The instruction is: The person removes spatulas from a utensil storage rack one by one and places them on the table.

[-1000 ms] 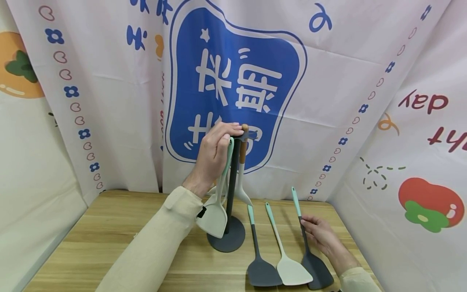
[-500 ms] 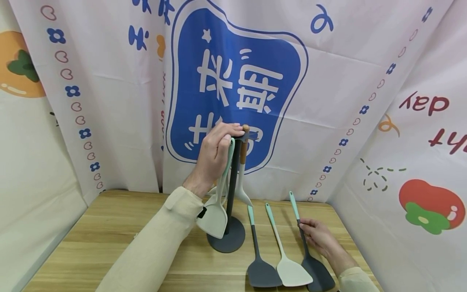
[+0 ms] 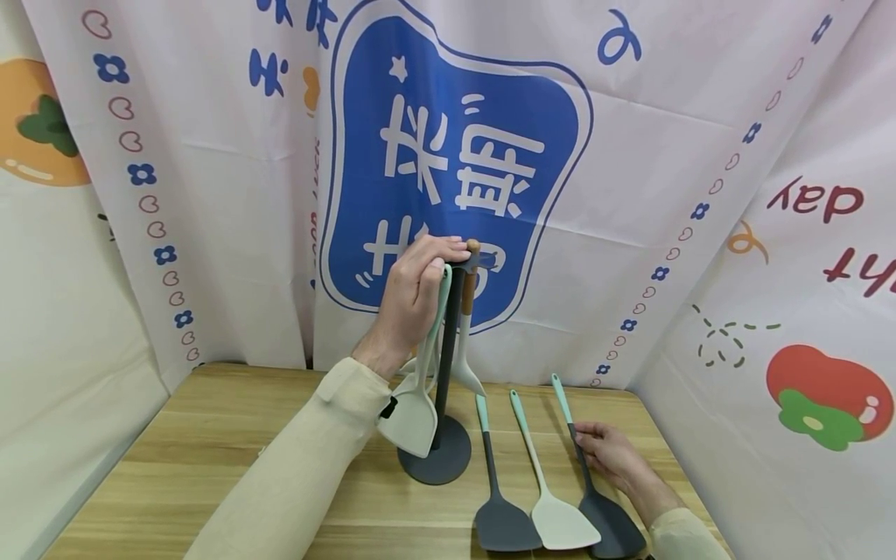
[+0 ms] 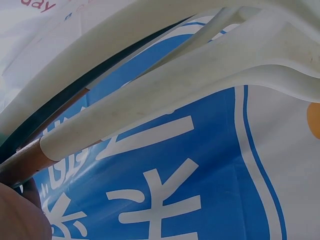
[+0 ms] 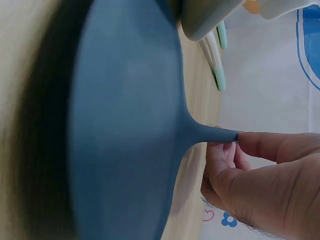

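Note:
My left hand (image 3: 413, 292) holds the top of a dark utensil stand (image 3: 448, 365), its fingers over the hub and its thumb beside a mint handle. From the stand hang a pale turner (image 3: 409, 420) and a pale utensil with a wooden handle (image 3: 468, 292); pale shafts (image 4: 125, 105) cross the left wrist view. At the right, my right hand (image 3: 619, 459) pinches the shaft of a dark grey spatula (image 3: 610, 523) with a mint handle end. Its broad blade (image 5: 130, 120) fills much of the right wrist view. Whether the blade touches the table cannot be told.
Left of the held spatula lie a cream spatula (image 3: 563, 525) and another dark grey spatula (image 3: 507, 525), both mint-ended. The wooden table (image 3: 231, 435) meets printed cloth (image 3: 245, 233) at the back and sides.
The right hand has lowered slightly. The held spatula's handle end has swung left and toward the table front, and its blade has shifted a little right. The left hand stays on the stand.

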`<action>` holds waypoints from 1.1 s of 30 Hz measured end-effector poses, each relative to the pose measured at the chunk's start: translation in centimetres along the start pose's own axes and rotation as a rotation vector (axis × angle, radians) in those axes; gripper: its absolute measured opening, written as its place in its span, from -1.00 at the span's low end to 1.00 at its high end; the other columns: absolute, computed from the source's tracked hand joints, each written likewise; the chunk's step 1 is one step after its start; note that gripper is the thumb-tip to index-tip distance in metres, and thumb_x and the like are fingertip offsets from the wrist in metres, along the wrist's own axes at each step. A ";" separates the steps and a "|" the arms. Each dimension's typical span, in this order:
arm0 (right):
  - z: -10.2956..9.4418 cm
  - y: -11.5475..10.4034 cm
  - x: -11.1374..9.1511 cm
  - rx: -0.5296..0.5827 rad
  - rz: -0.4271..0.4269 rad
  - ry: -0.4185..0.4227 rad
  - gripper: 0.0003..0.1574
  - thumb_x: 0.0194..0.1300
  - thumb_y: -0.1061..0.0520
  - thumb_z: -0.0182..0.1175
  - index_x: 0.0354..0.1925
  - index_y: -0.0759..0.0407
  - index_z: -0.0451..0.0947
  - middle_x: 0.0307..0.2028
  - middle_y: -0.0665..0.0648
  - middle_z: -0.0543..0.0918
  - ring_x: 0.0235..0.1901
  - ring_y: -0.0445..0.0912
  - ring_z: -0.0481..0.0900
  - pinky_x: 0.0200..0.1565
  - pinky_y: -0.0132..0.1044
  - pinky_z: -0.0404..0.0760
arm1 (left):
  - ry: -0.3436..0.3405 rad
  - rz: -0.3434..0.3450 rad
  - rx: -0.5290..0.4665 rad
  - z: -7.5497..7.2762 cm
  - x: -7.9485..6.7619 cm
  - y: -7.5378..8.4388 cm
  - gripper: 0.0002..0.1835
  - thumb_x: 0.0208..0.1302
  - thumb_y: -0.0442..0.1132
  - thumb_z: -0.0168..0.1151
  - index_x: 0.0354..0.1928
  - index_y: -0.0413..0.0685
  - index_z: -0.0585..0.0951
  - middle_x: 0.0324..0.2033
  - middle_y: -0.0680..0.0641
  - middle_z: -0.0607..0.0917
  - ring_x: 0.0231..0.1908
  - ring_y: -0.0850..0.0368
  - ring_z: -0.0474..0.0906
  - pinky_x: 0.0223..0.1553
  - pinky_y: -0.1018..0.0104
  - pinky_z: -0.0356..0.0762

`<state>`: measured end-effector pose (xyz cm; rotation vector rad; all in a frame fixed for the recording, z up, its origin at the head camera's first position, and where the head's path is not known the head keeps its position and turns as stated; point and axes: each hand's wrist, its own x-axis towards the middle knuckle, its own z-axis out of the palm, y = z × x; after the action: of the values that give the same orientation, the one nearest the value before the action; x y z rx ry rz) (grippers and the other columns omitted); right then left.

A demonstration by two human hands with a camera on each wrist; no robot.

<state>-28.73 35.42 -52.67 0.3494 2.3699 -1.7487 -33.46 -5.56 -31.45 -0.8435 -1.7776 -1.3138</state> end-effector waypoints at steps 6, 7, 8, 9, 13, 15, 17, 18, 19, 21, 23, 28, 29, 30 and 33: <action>0.0 0.4 0.0 -0.035 -0.005 -0.034 -0.51 0.78 0.37 0.09 0.49 0.65 0.45 0.12 0.31 0.76 -0.04 -0.12 0.76 -0.04 -0.29 0.82 | 0.006 0.006 0.007 0.1 0.0 0.0 -0.43 0.79 -0.13 -0.18 0.20 -0.13 0.87 0.29 -0.16 0.87 0.44 -0.08 0.76 0.68 0.11 0.60; 0.1 0.4 -0.1 -0.037 -0.003 -0.035 -0.52 0.78 0.37 0.09 0.48 0.65 0.45 0.12 0.31 0.77 -0.05 -0.13 0.75 -0.04 -0.30 0.82 | 0.007 0.009 0.006 0.1 0.0 0.0 -0.43 0.79 -0.13 -0.18 0.20 -0.13 0.87 0.29 -0.17 0.87 0.44 -0.08 0.76 0.67 0.10 0.62; 0.1 0.5 -0.1 -0.039 0.000 -0.035 -0.52 0.77 0.38 0.09 0.47 0.65 0.45 0.13 0.32 0.77 -0.05 -0.13 0.75 -0.04 -0.30 0.81 | 0.008 0.012 0.004 0.1 0.0 0.0 -0.43 0.79 -0.13 -0.18 0.20 -0.14 0.87 0.29 -0.17 0.87 0.44 -0.09 0.77 0.67 0.10 0.62; 0.1 0.6 -0.1 -0.040 0.004 -0.037 -0.52 0.76 0.38 0.09 0.47 0.65 0.45 0.13 0.32 0.77 -0.04 -0.13 0.74 -0.04 -0.30 0.81 | 0.009 0.014 0.002 0.1 0.0 0.0 -0.43 0.79 -0.13 -0.18 0.19 -0.14 0.87 0.29 -0.17 0.87 0.44 -0.09 0.77 0.67 0.10 0.62; 0.0 0.8 0.0 -0.044 0.015 -0.035 -0.53 0.76 0.39 0.10 0.46 0.64 0.46 0.16 0.34 0.76 -0.02 -0.13 0.74 0.00 -0.28 0.81 | 0.012 0.017 0.000 0.1 0.0 -0.1 -0.43 0.79 -0.14 -0.17 0.19 -0.14 0.87 0.28 -0.17 0.88 0.43 -0.09 0.77 0.67 0.10 0.62; 0.0 0.9 0.0 -0.045 0.017 -0.033 -0.52 0.76 0.38 0.11 0.46 0.64 0.47 0.17 0.34 0.76 0.00 -0.12 0.75 0.04 -0.26 0.82 | 0.012 0.014 0.001 0.1 0.0 -0.1 -0.44 0.79 -0.14 -0.17 0.19 -0.14 0.87 0.29 -0.17 0.88 0.43 -0.09 0.77 0.67 0.10 0.62; -0.1 0.9 0.0 -0.047 0.020 -0.036 -0.51 0.76 0.37 0.12 0.47 0.64 0.47 0.19 0.35 0.76 0.02 -0.12 0.74 0.08 -0.24 0.82 | 0.012 0.011 0.002 0.1 0.0 -0.1 -0.44 0.79 -0.14 -0.17 0.19 -0.14 0.88 0.29 -0.17 0.88 0.43 -0.09 0.77 0.67 0.10 0.62; -0.1 0.9 -0.1 -0.047 0.022 -0.039 -0.50 0.76 0.36 0.13 0.48 0.64 0.46 0.20 0.36 0.76 0.03 -0.12 0.74 0.09 -0.23 0.82 | 0.011 0.009 0.003 0.1 0.0 -0.1 -0.44 0.79 -0.13 -0.17 0.19 -0.14 0.88 0.29 -0.17 0.88 0.44 -0.09 0.77 0.67 0.10 0.62; -0.2 0.9 -0.1 -0.050 0.021 -0.043 -0.48 0.76 0.35 0.14 0.49 0.65 0.45 0.22 0.37 0.75 0.05 -0.13 0.74 0.11 -0.23 0.82 | 0.011 0.008 0.003 0.1 0.0 -0.1 -0.44 0.79 -0.13 -0.17 0.19 -0.14 0.88 0.29 -0.17 0.88 0.44 -0.09 0.77 0.67 0.10 0.62; -0.3 0.9 -0.2 -0.046 0.018 -0.046 -0.45 0.76 0.33 0.16 0.51 0.66 0.43 0.25 0.39 0.75 0.07 -0.15 0.74 0.14 -0.25 0.82 | 0.009 0.007 0.004 0.1 0.0 -0.1 -0.44 0.79 -0.13 -0.17 0.19 -0.13 0.87 0.29 -0.17 0.88 0.44 -0.08 0.76 0.68 0.10 0.61; -0.5 0.7 -0.2 -0.036 0.013 -0.047 -0.41 0.76 0.31 0.16 0.54 0.68 0.39 0.29 0.41 0.74 0.08 -0.19 0.73 0.14 -0.29 0.83 | 0.009 0.007 0.005 0.1 0.0 0.0 -0.44 0.79 -0.13 -0.17 0.19 -0.13 0.87 0.29 -0.17 0.88 0.45 -0.08 0.76 0.69 0.11 0.59; -0.6 -0.2 -0.5 0.008 0.006 -0.031 -0.37 0.81 0.26 0.11 0.59 0.65 0.33 0.35 0.43 0.69 0.09 -0.19 0.74 0.10 -0.38 0.86 | 0.014 0.010 0.003 0.1 0.0 0.0 -0.44 0.78 -0.14 -0.16 0.19 -0.14 0.87 0.27 -0.17 0.88 0.46 -0.09 0.76 0.72 0.12 0.56; -0.6 -0.4 -0.6 0.012 0.007 -0.028 -0.36 0.82 0.25 0.10 0.61 0.64 0.33 0.36 0.43 0.68 0.11 -0.18 0.74 0.11 -0.38 0.87 | 0.014 0.010 0.002 0.1 0.0 0.0 -0.44 0.78 -0.14 -0.16 0.19 -0.14 0.87 0.27 -0.17 0.88 0.46 -0.09 0.76 0.72 0.12 0.56; -0.5 -0.6 -0.7 0.015 0.008 -0.024 -0.36 0.83 0.24 0.10 0.61 0.62 0.33 0.36 0.43 0.68 0.12 -0.16 0.74 0.12 -0.37 0.88 | 0.015 0.011 0.002 0.1 0.0 0.0 -0.44 0.78 -0.14 -0.16 0.19 -0.14 0.87 0.27 -0.17 0.88 0.46 -0.09 0.76 0.72 0.12 0.56; -0.2 -1.5 -1.1 0.007 -0.010 -0.020 -0.36 0.84 0.21 0.10 0.63 0.59 0.34 0.47 0.50 0.62 0.24 -0.09 0.75 0.20 -0.33 0.89 | 0.015 0.012 0.001 0.1 0.0 0.0 -0.45 0.78 -0.14 -0.15 0.19 -0.15 0.87 0.27 -0.18 0.88 0.46 -0.10 0.76 0.72 0.12 0.56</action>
<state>-28.14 35.10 -50.98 0.3208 2.3567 -1.7563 -33.53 -5.46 -31.47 -0.8403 -1.7589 -1.3088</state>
